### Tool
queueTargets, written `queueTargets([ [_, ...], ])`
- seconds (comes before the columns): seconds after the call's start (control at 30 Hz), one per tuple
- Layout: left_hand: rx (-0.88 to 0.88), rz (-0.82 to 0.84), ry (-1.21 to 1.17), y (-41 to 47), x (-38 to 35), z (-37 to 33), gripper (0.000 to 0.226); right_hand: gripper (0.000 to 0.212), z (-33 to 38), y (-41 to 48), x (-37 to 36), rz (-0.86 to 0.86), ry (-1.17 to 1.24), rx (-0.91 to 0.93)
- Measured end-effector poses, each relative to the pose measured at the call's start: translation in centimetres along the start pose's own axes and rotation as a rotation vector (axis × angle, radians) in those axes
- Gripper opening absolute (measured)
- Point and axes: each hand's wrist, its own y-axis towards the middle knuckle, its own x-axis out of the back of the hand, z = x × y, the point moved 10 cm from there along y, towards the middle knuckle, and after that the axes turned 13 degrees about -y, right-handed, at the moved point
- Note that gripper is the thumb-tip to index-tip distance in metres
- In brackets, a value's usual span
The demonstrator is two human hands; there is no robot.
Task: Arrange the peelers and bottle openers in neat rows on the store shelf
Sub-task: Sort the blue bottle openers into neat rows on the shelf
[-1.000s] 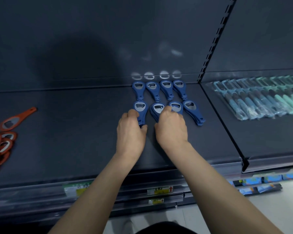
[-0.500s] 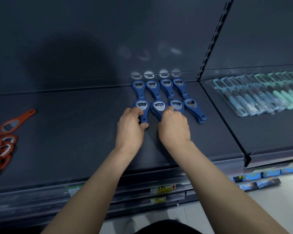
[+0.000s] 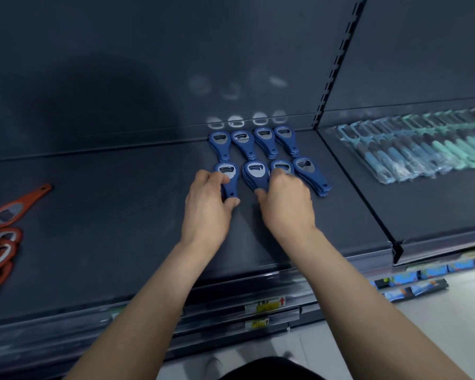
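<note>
Eight blue plastic bottle-opener stacks (image 3: 263, 142) in two rows; left hand (image 3: 206, 209) curls its fingers round the front-left stack (image 3: 226, 171), right hand (image 3: 285, 207) round the second front stack (image 3: 254, 172).

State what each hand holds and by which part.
Left hand pinches the front-left blue opener stack by its handle; right hand holds the neighbouring stack at its handle.

Gripping front-row stacks of blue bottle openers (image 3: 254, 171) with left hand (image 3: 207, 207) and right hand (image 3: 285, 205) on dark store shelf (image 3: 107, 215); orange openers (image 3: 3, 242) far left, bagged peelers (image 3: 422, 152) right.
</note>
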Motion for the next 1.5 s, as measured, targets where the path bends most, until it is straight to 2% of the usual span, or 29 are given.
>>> queueTargets([
  [0.1, -0.132, 0.048, 0.015, 0.1, -0.9, -2.5, 0.031, 0.023, -2.2, 0.3, 1.2, -0.058, 0.025, -0.048],
  [0.23, -0.269, 0.225, 0.082, -0.3, -4.0, -5.0, 0.030, 0.037, -4.5, -0.1, 0.2, 0.009, 0.070, -0.120],
  [0.4, -0.267, 0.354, 0.170, -0.8, -6.4, -5.2, 0.036, 0.039, -4.7, -0.5, -1.5, 0.061, 0.098, -0.111],
  [0.57, -0.181, 0.296, 0.166, -0.4, -6.4, -4.5, 0.032, 0.028, -5.1, -0.3, -1.4, 0.029, 0.101, -0.084],
  [0.7, -0.148, 0.244, 0.156, -0.3, -6.4, -4.1, 0.028, 0.032, -5.2, -0.2, -1.5, 0.033, 0.118, -0.049],
  [0.87, -0.127, 0.202, 0.130, -0.2, -6.3, -3.5, 0.027, 0.024, -5.4, 0.0, -1.7, 0.033, 0.118, -0.014],
  [1.27, -0.083, 0.142, 0.061, -0.1, -6.0, -3.2, 0.025, 0.030, -5.3, 0.9, -2.0, 0.025, 0.179, 0.035],
  [1.37, -0.126, 0.116, 0.112, -0.3, -5.5, -4.2, 0.032, 0.032, -5.3, 0.9, -2.0, 0.024, 0.197, 0.037],
  [1.5, -0.188, 0.063, 0.097, -0.3, -5.0, -5.8, 0.030, 0.040, -5.2, 0.7, -1.7, 0.007, 0.212, 0.036],
])
